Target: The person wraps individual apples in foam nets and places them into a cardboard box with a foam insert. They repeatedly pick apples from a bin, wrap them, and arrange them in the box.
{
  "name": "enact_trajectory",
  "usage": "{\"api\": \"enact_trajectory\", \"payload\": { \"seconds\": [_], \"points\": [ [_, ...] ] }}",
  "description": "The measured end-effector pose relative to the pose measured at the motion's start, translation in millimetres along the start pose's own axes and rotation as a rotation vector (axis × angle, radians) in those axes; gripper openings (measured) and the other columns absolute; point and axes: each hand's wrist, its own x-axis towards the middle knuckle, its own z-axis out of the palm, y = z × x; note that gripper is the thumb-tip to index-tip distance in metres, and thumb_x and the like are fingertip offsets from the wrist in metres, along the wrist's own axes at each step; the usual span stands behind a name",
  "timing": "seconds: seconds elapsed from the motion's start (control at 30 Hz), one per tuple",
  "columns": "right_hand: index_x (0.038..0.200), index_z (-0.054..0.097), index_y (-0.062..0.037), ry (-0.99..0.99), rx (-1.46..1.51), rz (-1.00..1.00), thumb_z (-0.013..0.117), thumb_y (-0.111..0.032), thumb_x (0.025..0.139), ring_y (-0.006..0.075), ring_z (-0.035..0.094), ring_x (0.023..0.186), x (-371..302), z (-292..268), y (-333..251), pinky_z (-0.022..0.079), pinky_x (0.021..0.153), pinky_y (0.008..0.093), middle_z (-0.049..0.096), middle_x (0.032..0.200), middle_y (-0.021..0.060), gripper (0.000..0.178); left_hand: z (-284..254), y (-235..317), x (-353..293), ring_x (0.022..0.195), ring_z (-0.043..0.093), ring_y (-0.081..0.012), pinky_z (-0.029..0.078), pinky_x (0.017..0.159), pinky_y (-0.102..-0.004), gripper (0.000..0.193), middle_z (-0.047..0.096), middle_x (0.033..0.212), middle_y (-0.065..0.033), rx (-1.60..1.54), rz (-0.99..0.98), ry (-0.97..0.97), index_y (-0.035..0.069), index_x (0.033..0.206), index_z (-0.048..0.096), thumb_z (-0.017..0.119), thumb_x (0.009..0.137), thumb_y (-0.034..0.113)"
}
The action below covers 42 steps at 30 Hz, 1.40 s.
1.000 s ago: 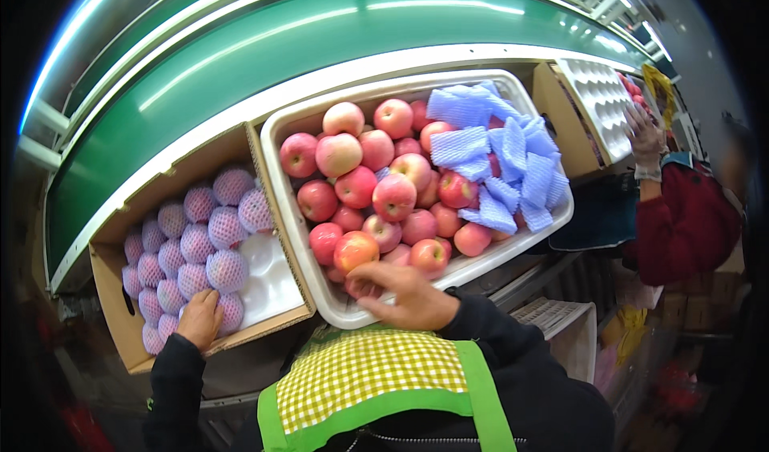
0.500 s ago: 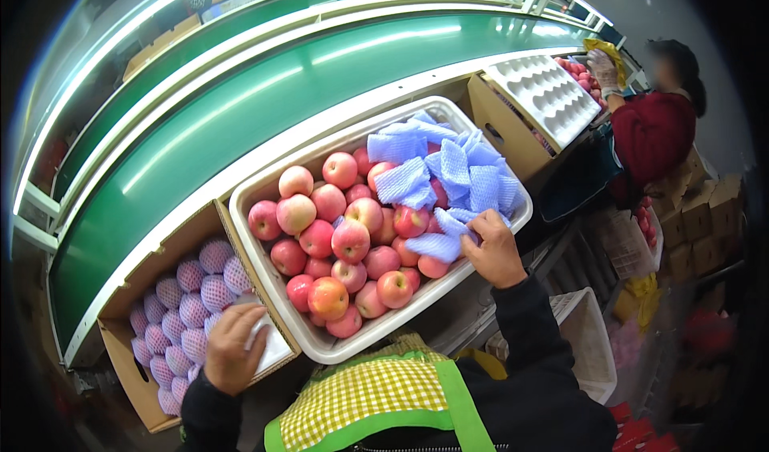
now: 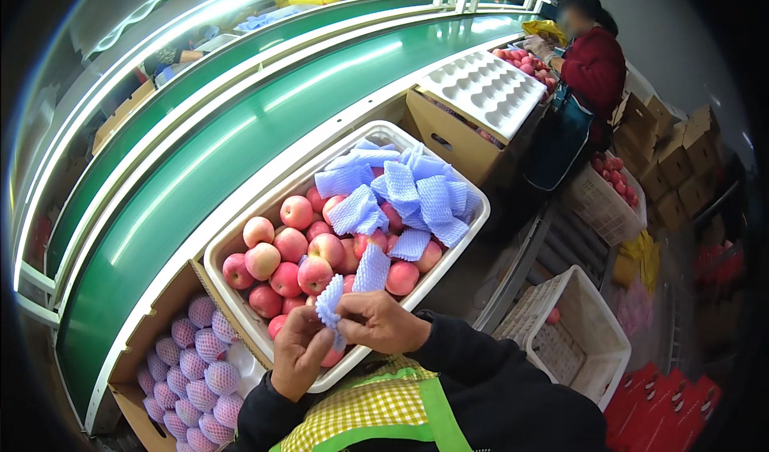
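Observation:
Both hands meet over the near edge of a white plastic tub (image 3: 215,266) of red apples (image 3: 261,261). Between them is a small blue foam net sleeve (image 3: 329,300), standing upright and bunched at its lower end. My left hand (image 3: 298,354) pinches that end from the left. From the right, my right hand (image 3: 384,324) grips the same sleeve with thumb and fingers. A second foam net (image 3: 371,269) lies on the apples just beyond my right hand. More flat blue nets (image 3: 400,188) are heaped over the tub's far right part.
A cardboard box (image 3: 130,392) of net-wrapped apples (image 3: 192,364) adjoins the tub at left. Behind runs a green conveyor belt (image 3: 216,152). A white moulded tray (image 3: 489,88) tops another box at right. A co-worker (image 3: 593,68) stands beyond; a white crate (image 3: 589,332) sits low right.
My right hand has come left from the nets, bringing a sleeve. My left hand has moved from the wrapped-apple box to meet it. The view has shifted, too.

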Motion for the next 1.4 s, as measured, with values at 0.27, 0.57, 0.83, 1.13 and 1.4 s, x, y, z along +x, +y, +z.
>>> {"api": "enact_trajectory", "payload": {
  "seconds": [0.27,0.57,0.83,1.13,1.4],
  "points": [
    [0.08,0.055,-0.0019,-0.148,0.358,0.294,0.051,-0.011,0.087,0.0018,0.044,0.056,-5,-2,8,0.034,0.048,0.0192,0.048,0.061,-0.0051,0.012,-17,-6,0,0.079,0.053,-0.0072,0.044,0.07,-0.0218,0.027,0.056,0.09,-0.0023,0.092,-0.215,0.0,0.0,0.11,0.051,0.053,0.083,0.002],
    [0.091,0.052,0.0044,-0.147,-0.374,-0.613,0.057,0.008,0.065,0.0288,0.054,0.084,-7,29,-24,0.046,0.075,0.0348,0.05,0.091,0.0155,0.027,-5,0,-5,0.066,0.062,-0.0231,0.047,0.059,-0.0311,0.02,0.06,0.075,-0.0161,0.713,0.129,0.212,0.002,0.097,0.057,0.058,0.078,0.007],
    [0.096,0.05,0.0027,-0.331,-0.478,-0.06,0.059,-0.004,0.071,0.0316,0.058,0.081,-9,38,9,0.046,0.069,0.0378,0.055,0.084,0.0184,0.028,-11,-14,-30,0.059,0.06,-0.0243,0.048,0.055,-0.0324,0.028,0.059,0.07,-0.0152,0.823,0.249,0.281,-0.001,0.101,0.056,0.06,0.075,0.006],
    [0.118,0.044,-0.0014,-0.338,1.179,0.615,0.038,-0.036,0.094,0.0173,0.048,0.101,-14,40,57,0.041,0.087,0.0321,0.05,0.111,0.0075,0.043,-1,-35,-32,0.051,0.056,-0.028,0.044,0.047,-0.0365,0.05,0.055,0.062,-0.0129,0.979,0.331,0.029,-0.005,0.119,0.042,0.06,0.074,0.005],
    [0.131,0.031,0.0025,0.041,1.012,0.3,0.044,-0.05,0.088,0.0265,0.042,0.12,-4,-18,43,0.031,0.103,0.0372,0.042,0.13,0.016,0.069,-48,-28,66,0.106,0.047,-0.0343,0.037,0.091,-0.039,0.071,0.049,0.114,-0.0215,1.265,0.329,0.028,-0.004,0.124,0.039,0.071,0.071,0.03]
  ]
}}
